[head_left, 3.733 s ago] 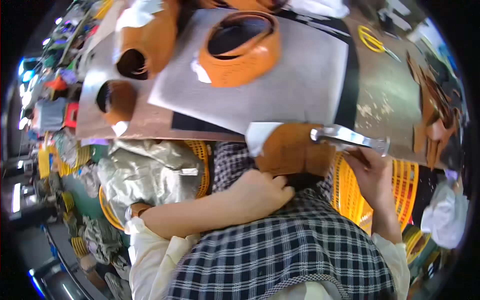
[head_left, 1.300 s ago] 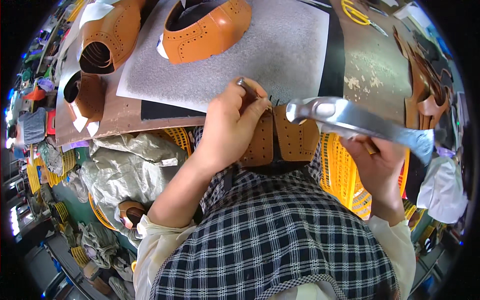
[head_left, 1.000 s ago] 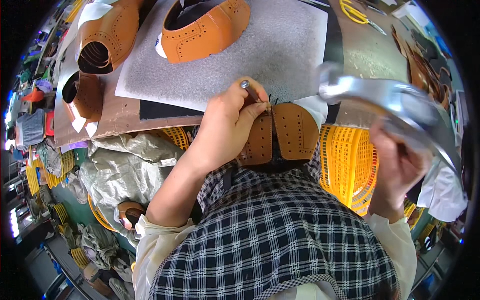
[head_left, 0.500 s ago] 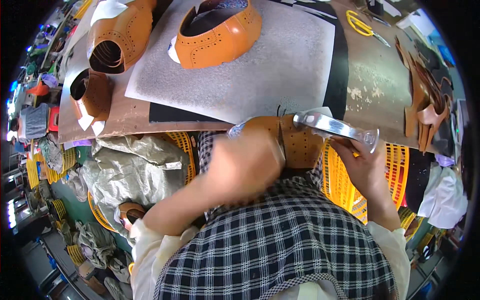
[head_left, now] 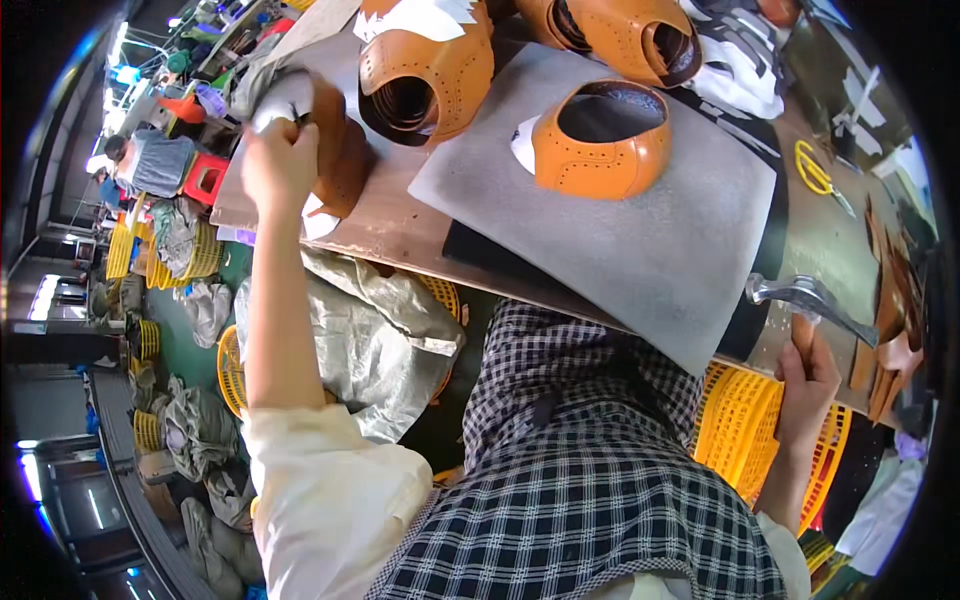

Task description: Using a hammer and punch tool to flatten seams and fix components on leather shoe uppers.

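The left hand (head_left: 278,165) has left the lap and now reaches far out, fingers pinching a brown leather shoe piece (head_left: 335,150) on the surface, while the right hand (head_left: 805,385) stays wrapped around the shiny metal hammer (head_left: 805,300), so hammering has paused.

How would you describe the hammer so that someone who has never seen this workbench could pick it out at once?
Start at the big grey mat on the brown workbench and go to its lower right corner. There the right hand grips a wooden handle topped by a shiny metal head: the hammer. Nearby things are orange leather shoe uppers or yellow scissors; it alone is bright steel.
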### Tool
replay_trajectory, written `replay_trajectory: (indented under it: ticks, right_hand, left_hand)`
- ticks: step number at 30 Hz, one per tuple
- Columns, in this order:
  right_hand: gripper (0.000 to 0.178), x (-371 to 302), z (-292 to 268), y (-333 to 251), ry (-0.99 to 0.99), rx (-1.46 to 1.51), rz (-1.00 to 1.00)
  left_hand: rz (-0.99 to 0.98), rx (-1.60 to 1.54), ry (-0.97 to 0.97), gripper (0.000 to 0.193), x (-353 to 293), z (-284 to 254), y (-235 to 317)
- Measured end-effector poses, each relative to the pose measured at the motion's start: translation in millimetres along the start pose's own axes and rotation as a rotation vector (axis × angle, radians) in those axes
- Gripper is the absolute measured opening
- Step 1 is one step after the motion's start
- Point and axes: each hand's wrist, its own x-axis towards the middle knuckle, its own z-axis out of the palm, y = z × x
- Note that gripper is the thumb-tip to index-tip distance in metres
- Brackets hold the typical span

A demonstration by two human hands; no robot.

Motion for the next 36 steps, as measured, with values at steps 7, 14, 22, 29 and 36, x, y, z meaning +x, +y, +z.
replay_trajectory:
  ticks: [7,14,22,29,36]
  right_hand:
    - [0.027,-12,-5,11,0.047,0.010,0.048]
    - [0.022,-12,-17,-11,0.148,0.005,-0.223]
    - [0.021,-11,4,-19,-0.263,-0.186,-0.208]
    - [0.028,-11,4,-17,-0.293,-0.175,-0.287]
    - [0.017,-14,5,-18,-0.270,-0.193,-0.223]
  left_hand:
    - [0.455,-0.473,0.206,0.012,-57,2,120]
    - [1.101,-0.765,-0.470,0.010,-130,-32,219]
    - [0.813,-1.458,-1.282,0.008,-184,-43,222]
    - [-0.082,-1.477,-0.956,0.007,-199,6,267]
    - [-0.087,-1.404,-0.976,0.005,-202,8,269]
